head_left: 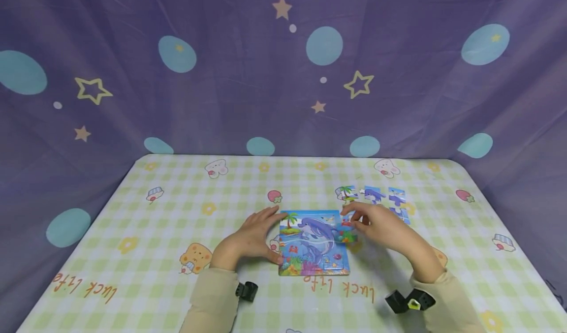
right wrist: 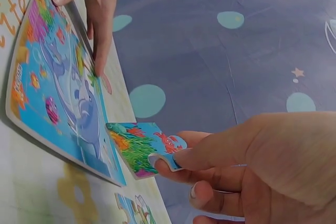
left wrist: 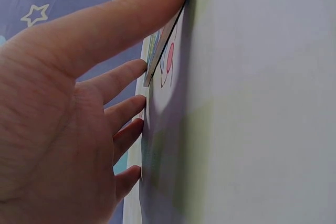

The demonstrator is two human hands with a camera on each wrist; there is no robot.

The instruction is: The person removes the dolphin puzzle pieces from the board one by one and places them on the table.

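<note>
A square puzzle board (head_left: 310, 254) with a dolphin, palm tree and sea-floor picture lies flat on the table. My left hand (head_left: 253, 238) is at its left side, thumb and index finger spread along the edge and the other fingers nearly straight. Between thumb and index finger, my right hand (head_left: 381, 227) pinches a puzzle piece (right wrist: 137, 150) printed with a red crab and green seaweed. That piece is tilted, close beside the board's right edge, and overlaps it in the head view.
Behind the right hand lie several loose pieces: a palm tree piece (head_left: 349, 191), a dolphin-head piece (head_left: 374, 194) and a tail piece (head_left: 396, 195) among them. A checked cloth (head_left: 168, 229) covers the table, and a purple curtain (head_left: 248, 111) hangs behind it.
</note>
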